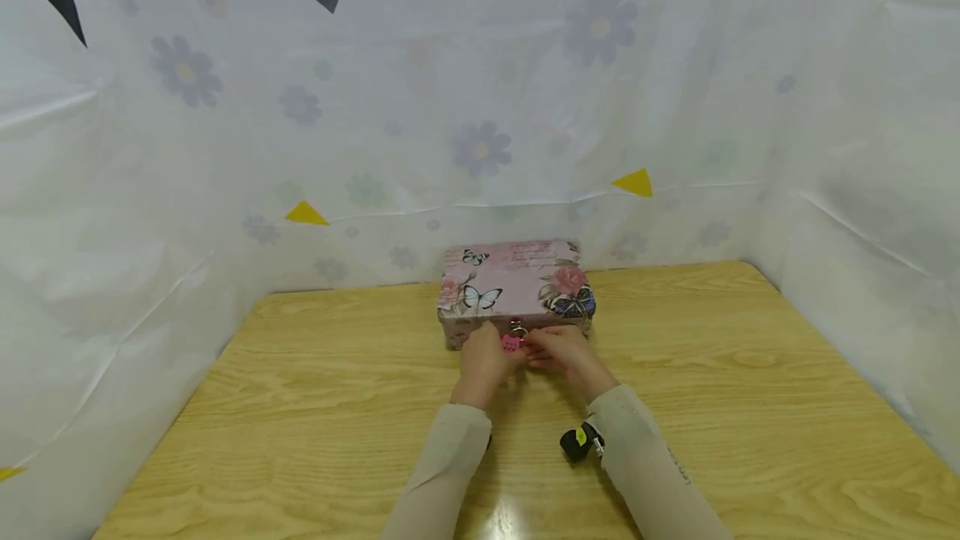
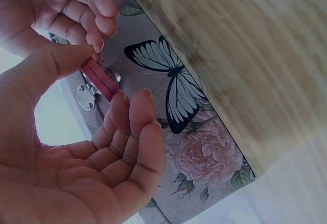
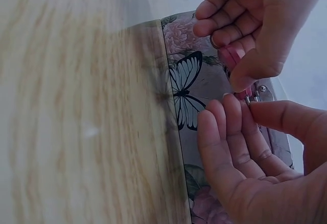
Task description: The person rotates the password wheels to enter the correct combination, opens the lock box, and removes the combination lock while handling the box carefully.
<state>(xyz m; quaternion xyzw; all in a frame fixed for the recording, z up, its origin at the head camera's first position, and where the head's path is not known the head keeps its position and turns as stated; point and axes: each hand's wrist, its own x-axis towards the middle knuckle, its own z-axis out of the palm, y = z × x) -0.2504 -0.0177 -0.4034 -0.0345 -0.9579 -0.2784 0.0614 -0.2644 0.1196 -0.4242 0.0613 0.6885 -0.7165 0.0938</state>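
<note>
A pink floral box (image 1: pixel 513 277) with butterflies on it stands shut at the back of the table. At its front hangs a small pink padlock (image 1: pixel 511 343) with dark marks, by the metal clasp (image 2: pixel 87 97). My left hand (image 1: pixel 482 363) pinches the padlock's body (image 2: pixel 100 79) between thumb and forefinger, the other fingers loosely bent. From the right, my right hand (image 1: pixel 567 354) pinches a small metal part (image 3: pixel 248 100) at the padlock's shackle with thumb and forefinger. Fingertips partly cover that part, so its full shape is hidden.
The wooden table (image 1: pixel 337 423) extends to both sides of the box and in front of it. Behind the box hangs a white flowered curtain (image 1: pixel 420 148) with small pennants. A black wrist camera (image 1: pixel 577 442) sits below the right forearm.
</note>
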